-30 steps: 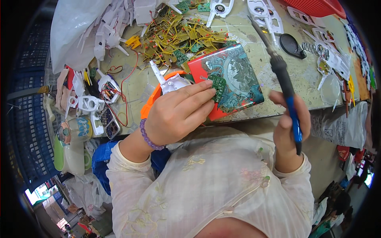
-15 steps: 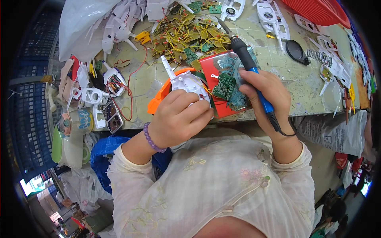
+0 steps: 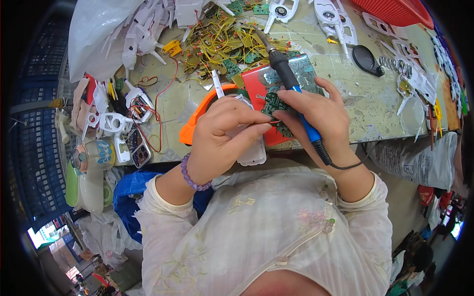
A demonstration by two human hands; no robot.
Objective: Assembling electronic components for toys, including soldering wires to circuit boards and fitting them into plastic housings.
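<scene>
My right hand point(image 3: 323, 113) is closed around a soldering iron point(image 3: 288, 74) with a black-and-blue handle, its tip pointing away from me. Its fingertips are also at a small green circuit board point(image 3: 272, 104), seemingly gripping its edge. My left hand point(image 3: 224, 128) pinches a thin red wire point(image 3: 274, 121) beside the board, thumb and forefinger together. Beneath that hand lies a white plastic housing point(image 3: 253, 152), mostly covered, its narrow arm pointing away. An orange curved piece point(image 3: 190, 129) sits left of the housing. Under the board is a red sheet point(image 3: 253, 81) with green residue across it.
A heap of circuit boards with yellow wires point(image 3: 222, 47) fills the far middle. White plastic parts point(image 3: 143, 37) pile up at the far left, others point(image 3: 331, 17) at the far right. A black round lid point(image 3: 364, 58), a coil spring point(image 3: 397, 66) and a red basket point(image 3: 395, 12) are to the right.
My left hand has opened from its curled hold over the housing into a pinch at the wire. My right hand has shifted left with the soldering iron, its fingertips now at the board.
</scene>
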